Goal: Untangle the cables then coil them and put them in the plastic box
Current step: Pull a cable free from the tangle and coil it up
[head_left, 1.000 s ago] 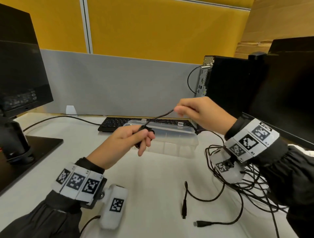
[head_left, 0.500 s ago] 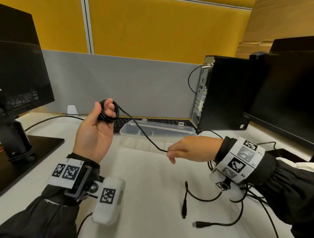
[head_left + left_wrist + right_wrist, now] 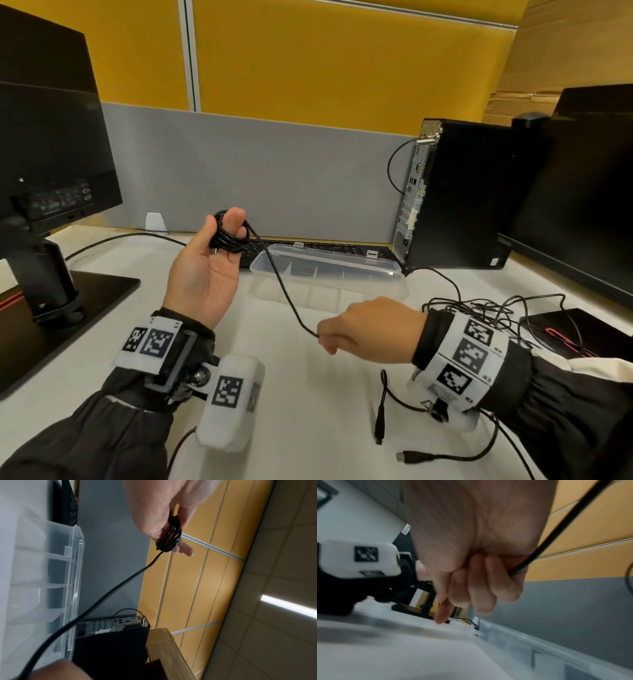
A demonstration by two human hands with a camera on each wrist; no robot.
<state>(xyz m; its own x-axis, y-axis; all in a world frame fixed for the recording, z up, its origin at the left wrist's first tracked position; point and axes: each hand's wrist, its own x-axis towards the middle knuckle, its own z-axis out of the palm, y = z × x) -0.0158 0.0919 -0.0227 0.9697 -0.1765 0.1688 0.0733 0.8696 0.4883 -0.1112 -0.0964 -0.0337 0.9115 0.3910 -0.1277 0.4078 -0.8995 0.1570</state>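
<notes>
My left hand point(image 3: 219, 246) is raised palm toward me, with a black cable point(image 3: 228, 239) wound in a small coil round its fingers; the left wrist view shows the coil point(image 3: 169, 538) on the fingers. One strand runs down from the coil to my right hand point(image 3: 337, 337), which pinches it low in front of the clear plastic box point(image 3: 376, 291). In the right wrist view the curled fingers point(image 3: 488, 581) grip the cable point(image 3: 556, 534). A tangle of black cables point(image 3: 479, 308) lies behind my right wrist.
Two loose cable ends point(image 3: 378, 421) lie on the white desk near me. A keyboard point(image 3: 325, 246) sits behind the box. A PC tower point(image 3: 462, 205) and a monitor point(image 3: 582, 205) stand at right, another monitor point(image 3: 51, 137) on its stand at left.
My left hand turned palm-up and rose with the coil on its fingers. My right hand came down from above the box to low in front of it, still holding the strand.
</notes>
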